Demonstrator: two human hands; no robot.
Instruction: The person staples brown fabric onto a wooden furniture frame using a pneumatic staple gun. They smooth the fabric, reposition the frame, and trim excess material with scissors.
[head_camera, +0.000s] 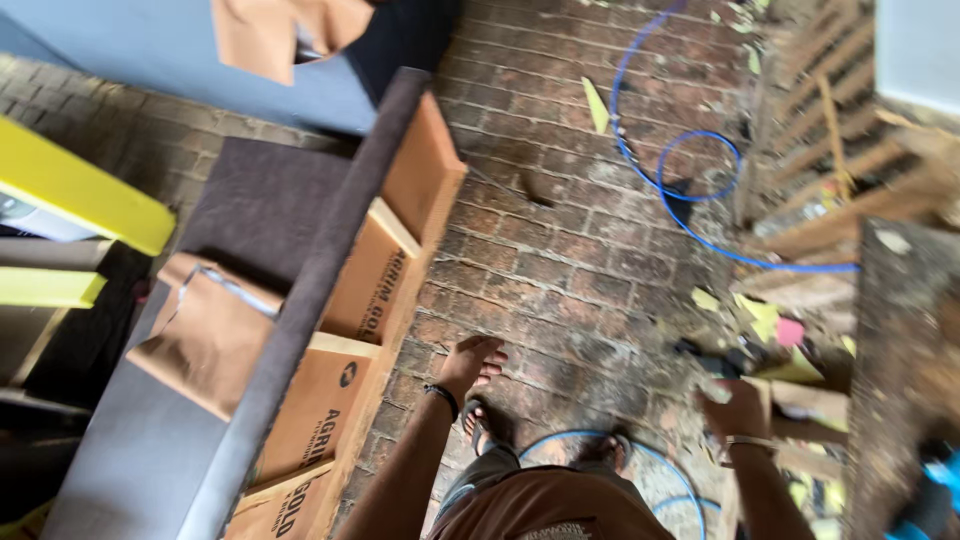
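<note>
Brick floor (560, 250) under spread, empty left hand (470, 362).

The brick floor (560, 270) lies open through the middle, from near to far, between the left hand (470, 362) and right hand (737, 408). On the left a long plywood frame (345, 300) closes that side. On the right stacked timber (850, 180) and scraps (765, 320) block the way, and a blue hose (690, 190) loops across the far floor.

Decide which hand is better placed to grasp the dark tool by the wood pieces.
Probably right: the right hand is close by the dark tool; the left hand hangs open beside the upholstered frame, farther off.
</note>
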